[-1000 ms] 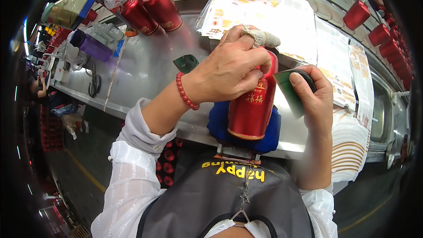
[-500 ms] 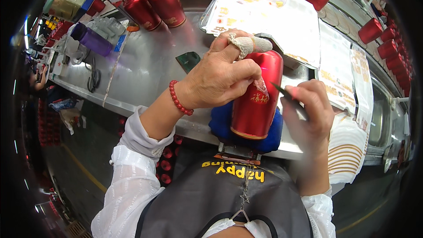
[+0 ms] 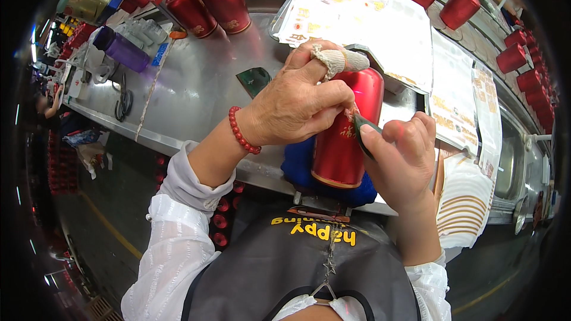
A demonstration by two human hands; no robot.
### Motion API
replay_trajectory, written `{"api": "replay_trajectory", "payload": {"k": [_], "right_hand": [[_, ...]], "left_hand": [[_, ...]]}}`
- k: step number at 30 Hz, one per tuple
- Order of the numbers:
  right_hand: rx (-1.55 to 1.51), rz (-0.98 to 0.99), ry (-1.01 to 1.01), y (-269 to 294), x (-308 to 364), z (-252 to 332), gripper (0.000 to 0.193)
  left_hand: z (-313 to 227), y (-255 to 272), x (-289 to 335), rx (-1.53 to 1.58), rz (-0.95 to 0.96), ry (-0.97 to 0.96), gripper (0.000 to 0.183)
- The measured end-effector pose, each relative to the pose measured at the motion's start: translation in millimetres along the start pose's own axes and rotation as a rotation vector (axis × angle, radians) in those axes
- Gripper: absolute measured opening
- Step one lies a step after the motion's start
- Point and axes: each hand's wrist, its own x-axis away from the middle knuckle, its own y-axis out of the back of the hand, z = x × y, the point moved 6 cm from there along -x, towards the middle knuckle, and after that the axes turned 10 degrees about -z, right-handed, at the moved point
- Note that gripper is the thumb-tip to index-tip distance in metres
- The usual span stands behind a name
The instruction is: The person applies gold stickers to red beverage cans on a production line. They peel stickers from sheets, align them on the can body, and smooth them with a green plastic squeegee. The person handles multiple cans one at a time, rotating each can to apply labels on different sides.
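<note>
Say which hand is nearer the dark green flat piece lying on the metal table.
Left. The left hand is just right of that green piece; the right hand is farther right, beyond the left.

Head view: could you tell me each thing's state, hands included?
Left hand, fingers pinching a translucent scrap
Right hand, holding a dark green flat tool
Front red bottle, resting on blue cloth, base toward person
Blue cloth, partly covered by the bottle
Knit finger cover, worn on left hand
Second green piece, lying on table
Purple bottle, capped
</note>
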Motion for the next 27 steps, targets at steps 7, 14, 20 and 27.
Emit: {"api": "replay_trajectory", "payload": {"k": [7, 14, 20, 27], "right_hand": [[0.038, -0.011, 0.028, 0.6, 0.6, 0.0, 0.031], [0.004, 0.000, 0.014, 4.1, 1.2, 1.1, 0.034], [0.017, 0.013, 0.018, 4.5, 1.2, 0.7, 0.033], [0.031, 0.031, 0.018, 3.1, 0.7, 1.0, 0.032]], "left_hand": [[0.8, -0.4, -1.1, 0.010, -0.001, -0.004, 0.026], [3.2, -1.1, 0.0, 0.041, 0.010, 0.020, 0.025], [3.2, 0.4, -2.2, 0.051, 0.021, 0.018, 0.023], [3.9, 0.6, -1.3, 0.047, 0.017, 0.014, 0.021]]}}
